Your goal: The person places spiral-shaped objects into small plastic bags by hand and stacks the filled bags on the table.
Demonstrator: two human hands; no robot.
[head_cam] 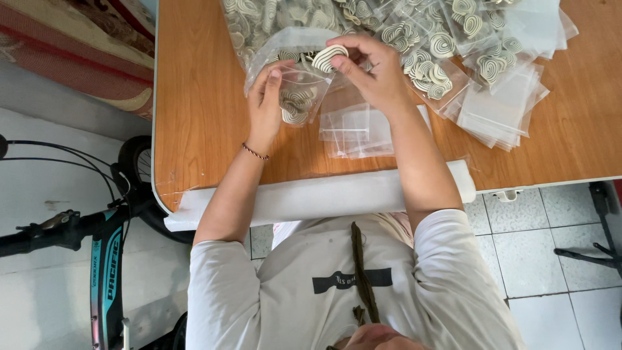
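Head view, looking straight down over a wooden table (207, 116). Left hand (265, 104) gripping the near edge of a small clear zip bag (295, 78), thumb and fingers pinched together on the plastic, mouth of the bag held open towards the far side. Bag lifted a little off the tabletop, between the two hands, already holding several striped coils at its bottom. Right hand (372, 71) at the bag's mouth, fingertips clamped on one striped coil (329, 57), cream with dark lines, flat and oval. Thin bracelet (255, 152) around the left wrist.

Just below the hands, a few empty clear bags (353, 133) lying flat on the wood. Far side of the table crowded with filled bags (447, 45) of the same coils, overlapping in a heap. To the right, a neat stack of more empty bags (505, 110). Along the table's near edge, a white foam strip (311, 194). On the tiled floor to the left, a bicycle (107, 259), handlebar and front wheel in sight.
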